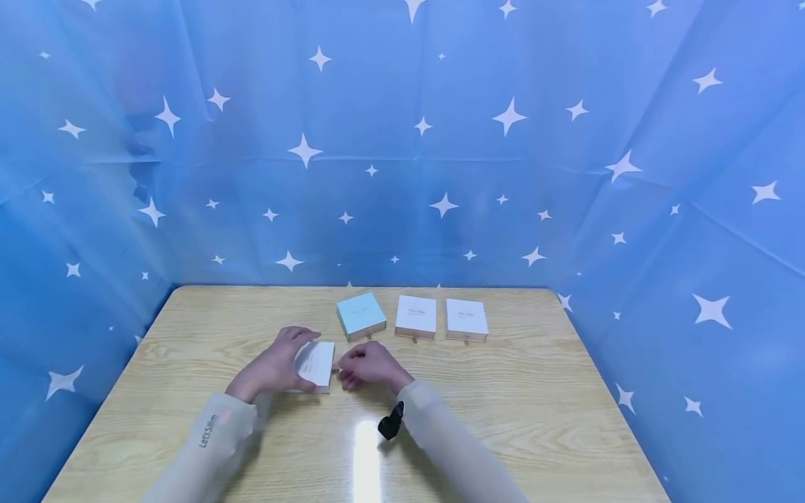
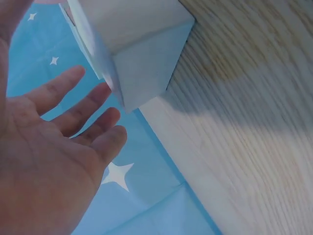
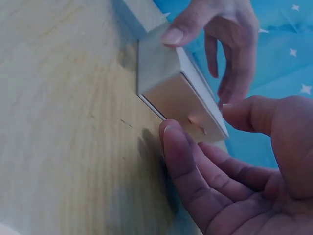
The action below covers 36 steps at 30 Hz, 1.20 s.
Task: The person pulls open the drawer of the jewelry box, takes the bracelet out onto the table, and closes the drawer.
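Note:
A small white box [image 1: 322, 365] with faint print on its lid lies on the table, a short ribbon tab [image 3: 196, 121] on its right end. My left hand [image 1: 283, 363] grips it, thumb on the near side and fingers towards the far side. In the left wrist view the box's side [image 2: 146, 71] shows beside the spread fingers. My right hand [image 1: 370, 365] is at the tab end. From the right wrist, its thumb and index finger stand apart near the tab, without a visible pinch.
Behind the hands stand a light-blue box [image 1: 361, 314] and two white boxes, one in the middle [image 1: 416, 313] and one at right [image 1: 466, 316]. A pale boxlike shape [image 3: 142, 14] adjoins the held box; its kind is unclear. Blue star-patterned cloth [image 1: 390, 140] surrounds the wooden table [image 1: 534, 419].

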Each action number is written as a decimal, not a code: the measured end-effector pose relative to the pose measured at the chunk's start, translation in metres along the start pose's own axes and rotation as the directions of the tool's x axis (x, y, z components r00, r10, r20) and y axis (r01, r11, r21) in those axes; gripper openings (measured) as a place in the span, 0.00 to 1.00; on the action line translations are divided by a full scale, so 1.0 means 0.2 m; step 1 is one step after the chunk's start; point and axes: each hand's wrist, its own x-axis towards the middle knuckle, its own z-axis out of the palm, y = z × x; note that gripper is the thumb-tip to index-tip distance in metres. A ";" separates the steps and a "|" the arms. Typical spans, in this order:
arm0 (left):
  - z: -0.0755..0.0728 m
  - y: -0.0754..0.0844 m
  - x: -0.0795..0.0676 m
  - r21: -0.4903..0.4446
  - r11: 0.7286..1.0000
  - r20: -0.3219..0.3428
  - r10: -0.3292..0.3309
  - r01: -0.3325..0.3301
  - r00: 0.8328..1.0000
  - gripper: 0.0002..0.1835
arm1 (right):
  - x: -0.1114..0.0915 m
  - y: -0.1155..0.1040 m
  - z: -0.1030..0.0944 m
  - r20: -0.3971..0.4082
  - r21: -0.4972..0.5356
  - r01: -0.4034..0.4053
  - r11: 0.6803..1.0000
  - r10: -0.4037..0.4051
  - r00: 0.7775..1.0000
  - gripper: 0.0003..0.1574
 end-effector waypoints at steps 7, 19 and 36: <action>0.02 0.00 -0.01 0.043 0.999 0.023 0.015 -0.016 1.000 0.58 | -0.01 0.01 0.09 -0.034 0.012 0.007 1.000 -0.007 0.999 0.12; 0.04 0.02 0.00 0.069 0.997 0.025 -0.019 0.018 1.000 0.55 | 0.01 0.00 0.15 -0.182 -0.002 0.000 1.000 -0.001 0.983 0.07; 0.05 0.02 -0.02 0.022 0.997 0.022 -0.079 0.079 0.997 0.54 | 0.03 0.02 0.15 -0.207 -0.127 0.066 0.990 -0.092 0.974 0.07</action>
